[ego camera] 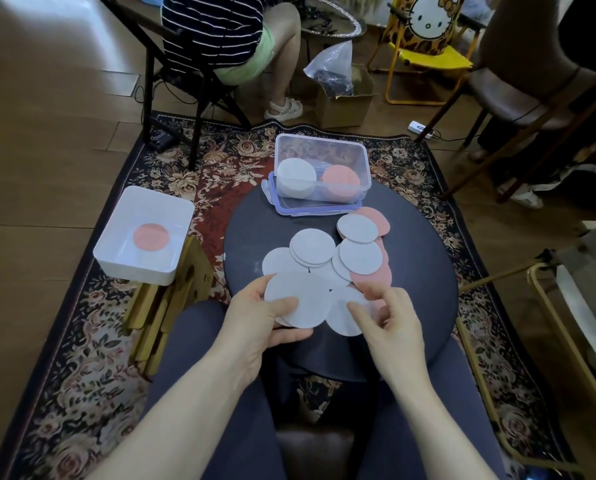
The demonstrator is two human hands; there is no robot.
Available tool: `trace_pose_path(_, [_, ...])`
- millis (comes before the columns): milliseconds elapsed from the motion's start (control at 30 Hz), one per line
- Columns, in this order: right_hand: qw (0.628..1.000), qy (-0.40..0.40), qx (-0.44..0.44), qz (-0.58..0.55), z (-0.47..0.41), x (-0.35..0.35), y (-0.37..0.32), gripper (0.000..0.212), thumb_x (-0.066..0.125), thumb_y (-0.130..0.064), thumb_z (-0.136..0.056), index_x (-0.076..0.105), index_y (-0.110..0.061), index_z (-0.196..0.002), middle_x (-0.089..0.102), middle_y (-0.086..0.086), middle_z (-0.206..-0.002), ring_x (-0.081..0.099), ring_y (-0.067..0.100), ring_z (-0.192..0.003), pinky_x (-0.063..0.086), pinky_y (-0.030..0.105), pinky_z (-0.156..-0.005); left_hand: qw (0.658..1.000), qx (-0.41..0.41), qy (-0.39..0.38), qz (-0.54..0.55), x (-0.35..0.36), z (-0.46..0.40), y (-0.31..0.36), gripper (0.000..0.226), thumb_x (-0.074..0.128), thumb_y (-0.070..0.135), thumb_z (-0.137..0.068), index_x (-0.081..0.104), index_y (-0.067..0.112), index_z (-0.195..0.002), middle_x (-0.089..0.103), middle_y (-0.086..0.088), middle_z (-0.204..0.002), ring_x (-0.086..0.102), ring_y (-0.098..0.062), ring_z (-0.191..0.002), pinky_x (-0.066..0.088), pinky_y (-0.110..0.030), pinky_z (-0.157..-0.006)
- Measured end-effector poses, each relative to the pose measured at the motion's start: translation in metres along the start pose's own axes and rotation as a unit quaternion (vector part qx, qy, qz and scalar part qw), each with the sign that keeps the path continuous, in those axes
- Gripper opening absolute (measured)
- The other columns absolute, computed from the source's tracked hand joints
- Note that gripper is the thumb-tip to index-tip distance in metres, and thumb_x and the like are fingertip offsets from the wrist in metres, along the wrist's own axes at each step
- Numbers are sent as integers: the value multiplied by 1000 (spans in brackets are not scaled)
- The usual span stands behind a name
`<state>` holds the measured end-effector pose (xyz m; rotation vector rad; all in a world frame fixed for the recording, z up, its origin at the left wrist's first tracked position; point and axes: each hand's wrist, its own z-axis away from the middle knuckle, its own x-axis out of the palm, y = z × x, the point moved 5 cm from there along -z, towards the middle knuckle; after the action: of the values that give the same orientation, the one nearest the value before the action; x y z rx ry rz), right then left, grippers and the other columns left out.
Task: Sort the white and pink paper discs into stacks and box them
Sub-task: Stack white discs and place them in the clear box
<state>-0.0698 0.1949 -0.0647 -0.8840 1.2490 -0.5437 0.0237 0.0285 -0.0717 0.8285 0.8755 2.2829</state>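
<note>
Flat round white discs (312,245) overlapping pink discs (372,277), loosely scattered

Left hand (272,320) pinches small stack of discs (298,299) at near table (417,271) edge. Right hand (390,320) just right of grip, over single disc (341,317). Loose overlapping discs (331,258) just behind grip. Clear box (322,168) farther behind, on its lid (310,206), two stacks inside, side by side. Tray (144,233) well left of grip, off table, on stool (172,296), one disc (151,237) in it.
</note>
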Motion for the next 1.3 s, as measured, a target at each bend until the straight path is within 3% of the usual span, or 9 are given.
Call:
trace_pose_path(100, [993, -52, 37, 96, 3, 0, 6, 44, 75, -42, -74, 56, -38, -114, 43, -19, -108, 56, 0, -84, 46, 31, -78, 999, -20, 27, 29, -4, -2, -1, 22, 54, -7, -90, 63, 10, -100, 69, -11, -101, 69, -29, -85, 61, -40, -60])
trace_pose_path(233, [987, -62, 25, 145, 8, 2, 1, 57, 77, -43, -72, 51, -37, -123, 37, -19, -115, 53, 8, -91, 45, 33, -77, 997, -44, 38, 52, -6, -3, -3, 22, 50, -7, -91, 63, 9, -99, 68, -13, -101, 68, -30, -86, 61, -42, -61])
trace_pose_path(433, [994, -40, 58, 86, 5, 2, 2, 45, 76, -30, -75, 41, -33, -103, 48, -16, -108, 52, 13, -90, 36, 31, -69, 996, -54, 34, 60, -5, -2, -4, 20, 49, -4, -92, 63, 8, -100, 70, -14, -101, 69, -30, -86, 60, -45, -65])
trace_pose_path(600, [998, -25, 63, 14, 1, -3, 8, 34, 66, -13, -84, 48, -33, -104, 57, -17, -91, 54, -1, -79, 37, 13, -64, 996, -53, 31, 66, -3, -1, -2, 15, 48, 9, -97, 62, 9, -101, 70, -12, -101, 69, -28, -85, 60, -46, -68])
trace_pose_path(733, [990, 16, 84, -112, 2, -9, 12, 22, 61, -8, -89, 59, -29, -93, 64, -7, -88, 57, 10, -76, 44, 23, -73, 995, -58, 31, 70, -2, 0, -2, 16, 45, 11, -99, 61, 8, -101, 69, -13, -102, 68, -30, -89, 58, -50, -72])
trace_pose_path(900, [963, 6, 130, -235, 4, -4, 10, 3, 63, -11, -89, 63, -14, -91, 55, -6, -68, 42, 8, -50, 36, 19, -50, 996, -67, 20, 55, -2, 0, -5, 22, 44, 12, -99, 62, 8, -111, 71, -13, -106, 68, -32, -98, 59, -48, -72])
trace_pose_path(967, [960, -23, 130, -248, 6, 3, 6, 2, 65, -10, -88, 63, -11, -89, 54, -3, -63, 38, 8, -45, 34, 18, -44, 997, -67, 6, 43, -1, 0, -6, 24, 44, 12, -98, 64, 9, -111, 72, -12, -105, 69, -31, -96, 59, -48, -73])
trace_pose_path(1133, [967, -77, 129, -207, 8, 17, -7, 4, 63, -12, -89, 60, -15, -88, 52, -1, -54, 42, 11, -43, 38, 23, -50, 998, -61, -23, 22, 2, 0, -7, 21, 49, 11, -97, 68, 9, -107, 75, -10, -98, 72, -26, -84, 60, -42, -67])
trace_pose_path(1300, [973, -89, 101, -187, 5, 22, -16, 3, 63, -14, -89, 64, -15, -92, 62, -3, -73, 49, 7, -54, 42, 17, -51, 999, -47, -16, 0, 2, 0, -8, 20, 59, 2, -90, 68, 8, -106, 74, -13, -101, 72, -27, -87, 60, -36, -62])
